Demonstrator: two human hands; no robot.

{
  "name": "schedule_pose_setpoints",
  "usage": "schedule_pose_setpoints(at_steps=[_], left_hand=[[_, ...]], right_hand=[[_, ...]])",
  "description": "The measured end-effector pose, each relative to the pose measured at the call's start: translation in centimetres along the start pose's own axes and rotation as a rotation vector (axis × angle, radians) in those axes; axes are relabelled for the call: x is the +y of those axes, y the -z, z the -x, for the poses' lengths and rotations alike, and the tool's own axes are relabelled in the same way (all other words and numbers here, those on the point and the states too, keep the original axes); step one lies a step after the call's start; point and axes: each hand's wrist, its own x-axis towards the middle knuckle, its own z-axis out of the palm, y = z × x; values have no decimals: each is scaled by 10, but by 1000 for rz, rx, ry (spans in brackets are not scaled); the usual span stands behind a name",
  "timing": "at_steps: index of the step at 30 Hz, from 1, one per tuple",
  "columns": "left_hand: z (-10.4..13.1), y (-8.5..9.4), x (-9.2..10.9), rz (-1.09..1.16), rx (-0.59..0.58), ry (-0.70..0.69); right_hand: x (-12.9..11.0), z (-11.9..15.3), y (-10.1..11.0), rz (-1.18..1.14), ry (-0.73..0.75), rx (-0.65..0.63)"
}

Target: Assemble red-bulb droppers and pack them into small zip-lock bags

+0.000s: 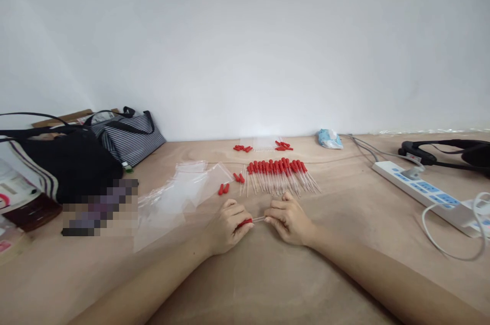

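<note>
Low over the front of the table, my left hand (231, 225) is closed around a red rubber bulb (245, 222). My right hand (287, 219) pinches the thin clear dropper tube (259, 219) that runs between the two hands. The tube's end at the bulb is hidden by my left fingers. Just beyond my hands lies a row of assembled droppers (277, 168) with red bulbs pointing away. Left of the row are a few bare tubes (242, 184) and loose red bulbs (224, 189). Farther back, more clear tubes (264, 144) lie between small groups of bulbs (284, 146).
Clear zip bags (172, 197) are spread at left. A black bag (72, 161) and a striped bag (133, 133) stand behind them. At right are a white power strip (424, 192) with cables and a black headset (451, 154). A crumpled blue packet (329, 139) sits near the wall.
</note>
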Motion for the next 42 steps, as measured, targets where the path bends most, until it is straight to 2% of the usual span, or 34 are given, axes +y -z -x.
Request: schedule_pose_setpoints(at_steps=[9,13,16,18,20,24,26,28,31,35,38,42], left_hand=[[1,-3,-4,8,23,-27],[-1,-2,-5,-11,33,2],[-2,2,-6,-46,61,52],[-1,7,-9,-108,80,111],[2,13,-17,-199,122,203],[9,18,-39,-382,253,476],[11,18,-49,-418,266,613],[12,18,-55,-408,243,697],[12,16,-58,-350,210,698],[11,15,-61,-283,183,688],[9,14,-63,-279,185,683],[8,15,-64,-258,202,677]], right_hand=[[-6,-5,-7,-129,-101,-59],[-6,-10,2,-39,-70,-108],[-4,-13,11,61,-33,-109],[3,-12,16,75,-59,-87],[18,-11,19,59,-200,9],[56,-7,22,105,-715,303],[70,-6,22,182,-882,331],[79,-5,21,246,-948,299],[84,-5,16,293,-942,256],[80,-11,12,320,-850,319],[63,-26,6,294,-700,315],[30,-57,-13,216,-552,187]])
